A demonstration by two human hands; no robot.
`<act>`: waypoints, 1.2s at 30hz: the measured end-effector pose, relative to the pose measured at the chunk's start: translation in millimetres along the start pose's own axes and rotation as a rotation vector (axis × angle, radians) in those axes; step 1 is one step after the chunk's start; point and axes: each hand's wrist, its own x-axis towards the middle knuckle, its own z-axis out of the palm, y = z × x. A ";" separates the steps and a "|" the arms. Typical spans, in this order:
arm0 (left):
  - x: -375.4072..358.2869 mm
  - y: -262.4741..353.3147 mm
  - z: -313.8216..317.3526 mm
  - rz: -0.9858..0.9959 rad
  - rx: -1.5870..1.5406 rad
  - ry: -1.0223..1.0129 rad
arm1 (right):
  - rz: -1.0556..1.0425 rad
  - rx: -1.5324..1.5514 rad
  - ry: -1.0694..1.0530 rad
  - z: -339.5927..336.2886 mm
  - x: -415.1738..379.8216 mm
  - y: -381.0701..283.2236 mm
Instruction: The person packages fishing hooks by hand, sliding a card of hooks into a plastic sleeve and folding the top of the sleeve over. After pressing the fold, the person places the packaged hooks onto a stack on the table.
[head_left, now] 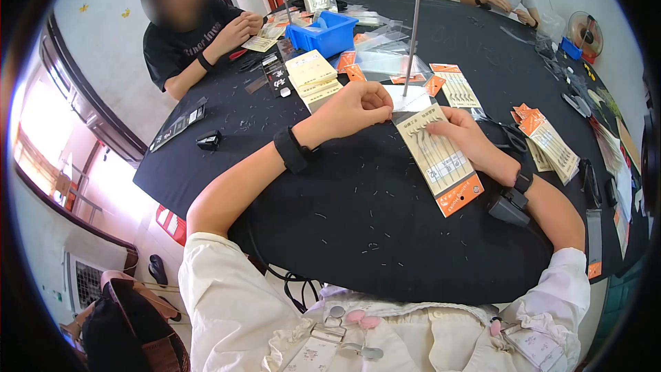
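Observation:
My right hand [471, 141] grips a beige card of fish hooks [444, 169] with an orange end, thumb on its face. Several dark hooks lie side by side on it, their pale lines running down toward a white label. The card is tilted, orange end nearer me. My left hand [358, 109] is closed in a pinch at the card's upper left corner; whatever is between the fingertips is too small to make out. Just behind the card, a thin metal rod [413, 34] rises from a white base [407, 98]. Black-handled scissors [511, 139] lie right of my right hand.
Stacked beige cards [313, 76] and a blue bin [330, 36] stand beyond my left hand. More hook cards [551, 141] lie at right. Clear plastic sleeves [385, 55] are spread behind the rod. Tiny line scraps dot the black tablecloth [330, 234]. Several people sit around the table.

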 end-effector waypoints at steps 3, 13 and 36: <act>-0.1 0.4 0.2 0.006 -0.019 0.005 | 0.003 -0.003 -0.010 -0.4 0.3 -0.2; 0.9 -1.4 -0.3 0.021 -0.029 0.019 | -0.001 -0.018 -0.025 -1.7 1.2 1.4; -1.0 2.6 2.6 0.030 -0.032 0.066 | 0.002 0.002 -0.025 -1.6 0.7 0.3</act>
